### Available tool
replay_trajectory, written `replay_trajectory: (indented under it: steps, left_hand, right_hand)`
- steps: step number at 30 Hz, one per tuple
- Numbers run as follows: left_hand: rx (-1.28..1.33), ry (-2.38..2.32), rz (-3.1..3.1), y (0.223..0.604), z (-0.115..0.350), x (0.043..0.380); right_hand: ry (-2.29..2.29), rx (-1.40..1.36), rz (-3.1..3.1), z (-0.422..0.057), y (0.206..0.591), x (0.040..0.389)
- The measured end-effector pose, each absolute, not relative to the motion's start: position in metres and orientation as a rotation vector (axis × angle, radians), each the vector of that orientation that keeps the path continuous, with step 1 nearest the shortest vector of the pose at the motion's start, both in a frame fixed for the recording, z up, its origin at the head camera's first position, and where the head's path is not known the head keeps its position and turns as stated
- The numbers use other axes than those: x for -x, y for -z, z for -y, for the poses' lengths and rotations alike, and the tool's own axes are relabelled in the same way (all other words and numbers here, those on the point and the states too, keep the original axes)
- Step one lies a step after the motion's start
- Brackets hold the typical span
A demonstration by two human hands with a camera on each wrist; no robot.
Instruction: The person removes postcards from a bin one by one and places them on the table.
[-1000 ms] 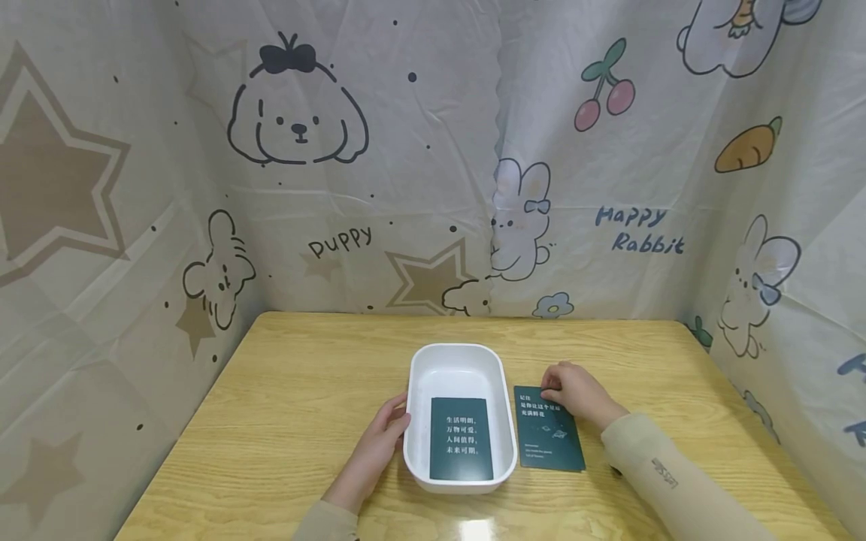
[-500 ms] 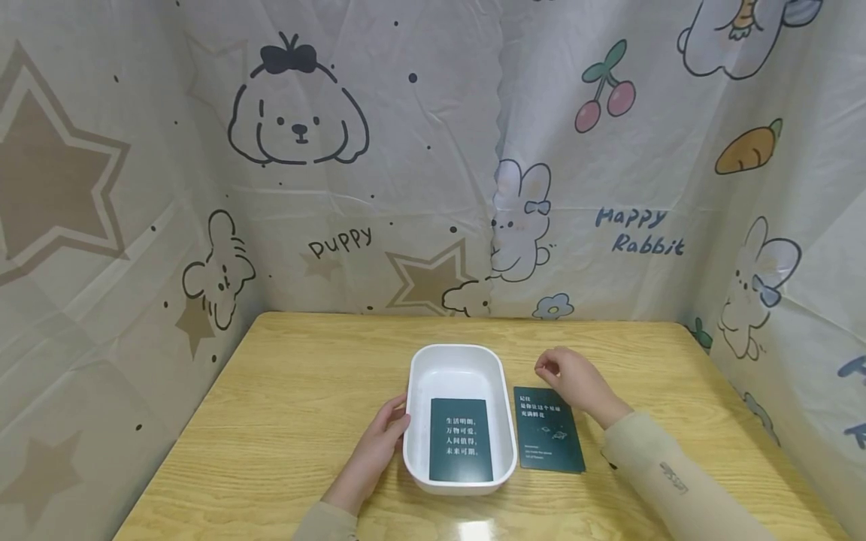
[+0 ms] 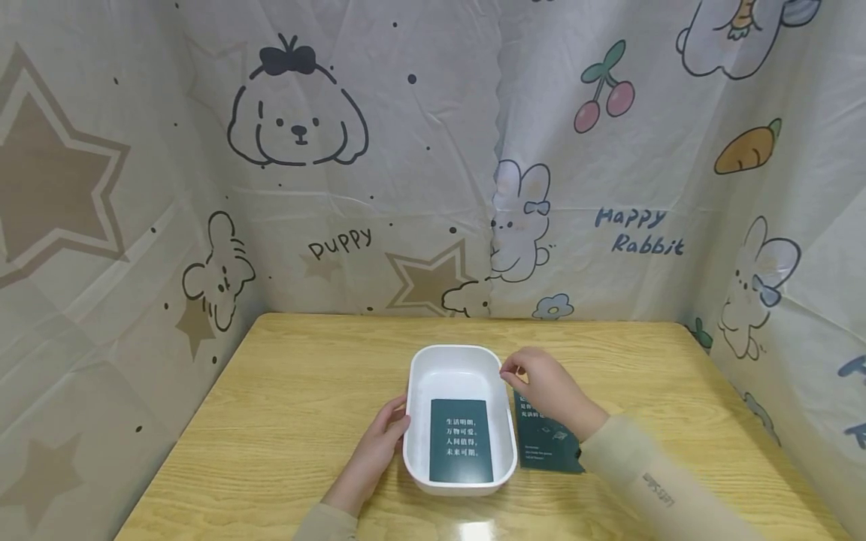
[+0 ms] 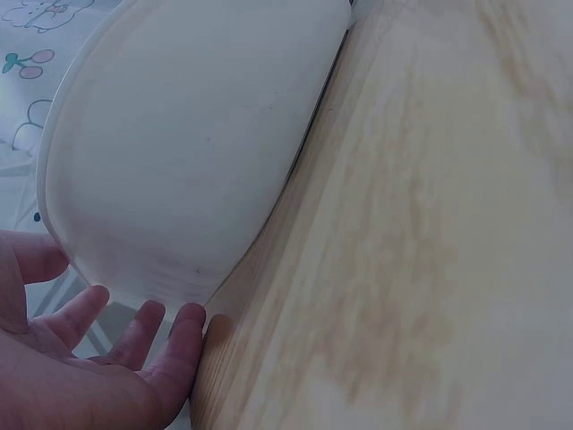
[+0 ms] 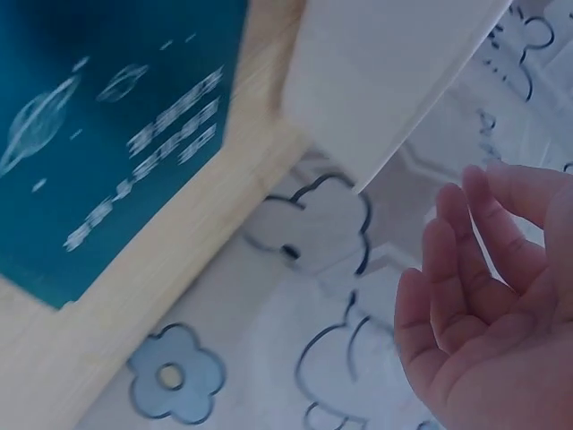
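A white plastic box point(image 3: 506, 443) stands on the table, with a dark green card point(image 3: 462, 466) printed in white lettering inside it. My left hand point(image 3: 380, 434) rests at the box's left side; in the left wrist view its fingertips point(image 4: 188, 313) touch the outer wall. On the table right of the box lies another dark green card point(image 3: 551, 447), its top partly hidden under my right hand point(image 3: 546, 385). That hand is above the box's right rim, thumb and index fingertips point(image 5: 474, 184) together. I cannot tell whether they pinch something tiny.
The wooden table point(image 3: 304, 376) reaches back to a patterned curtain point(image 3: 406, 188), which also hangs along both sides. Long pale sleeves point(image 3: 663, 481) cover the forearms.
My right hand has lifted off the top of the right card and moved left to the box's rim. The left hand, box and both cards have stayed in place.
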State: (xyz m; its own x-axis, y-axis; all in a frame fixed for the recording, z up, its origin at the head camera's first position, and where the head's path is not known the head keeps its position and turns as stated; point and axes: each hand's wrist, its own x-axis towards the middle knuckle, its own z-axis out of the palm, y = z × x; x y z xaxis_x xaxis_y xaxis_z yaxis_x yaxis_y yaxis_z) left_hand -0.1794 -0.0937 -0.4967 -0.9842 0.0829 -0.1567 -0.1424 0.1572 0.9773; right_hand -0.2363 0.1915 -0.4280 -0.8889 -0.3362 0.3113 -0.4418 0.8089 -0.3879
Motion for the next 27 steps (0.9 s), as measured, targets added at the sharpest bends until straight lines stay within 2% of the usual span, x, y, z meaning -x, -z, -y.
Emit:
replay_trajectory:
  steps: [15,27]
  left_hand:
    - [0.036,-1.941,-2.266,0.498,0.094,0.180]
    - [0.042,-1.941,-2.264,0.498,0.093,0.180]
  right_hand:
    - [-0.453,-0.862,2.964,-0.147,0.433,0.227]
    - [-0.285,-0.874,3.123,-0.133,0.441,0.228]
